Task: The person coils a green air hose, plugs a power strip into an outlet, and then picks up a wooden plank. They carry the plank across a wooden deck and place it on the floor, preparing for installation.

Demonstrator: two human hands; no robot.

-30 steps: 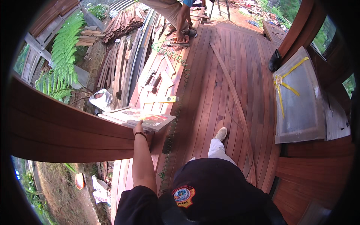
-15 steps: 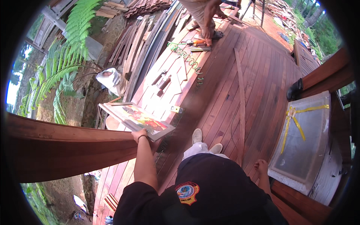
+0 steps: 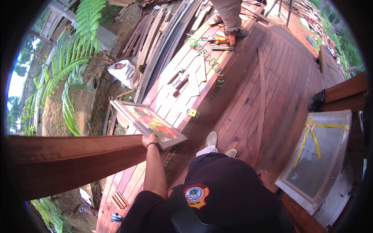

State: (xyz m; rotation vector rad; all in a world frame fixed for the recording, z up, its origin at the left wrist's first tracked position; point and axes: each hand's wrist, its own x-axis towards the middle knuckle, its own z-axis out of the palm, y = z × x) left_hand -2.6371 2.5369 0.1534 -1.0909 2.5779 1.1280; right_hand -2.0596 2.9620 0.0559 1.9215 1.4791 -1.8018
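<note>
My left hand [image 3: 150,140] is closed on the near lower edge of a framed picture [image 3: 155,122] with red, orange and yellow colours. The frame is tilted over the wooden deck, beside a thick dark-red beam [image 3: 77,159]. Low at my right side is my right hand [image 3: 264,177], partly hidden by my black shirt. Its fingers look curled in, with nothing seen in them. A framed panel [image 3: 316,143] with a yellow ribbon and bow leans near it. A small yellow tool, seemingly a level [image 3: 192,112], lies past the picture.
Another person [image 3: 229,13] stands on the raised boards by an orange power tool [image 3: 225,40] with a green coiled hose [image 3: 208,58]. Dark hand tools [image 3: 178,81] lie on the planks. A long strip of wood [image 3: 261,101] crosses the deck. A white sack [image 3: 123,73] and stacked timber stand left.
My view has shifted, and the picture is tilted more steeply in my left hand. My right hand has drawn in closer to my body. The other person has straightened, their hand leaving the orange tool.
</note>
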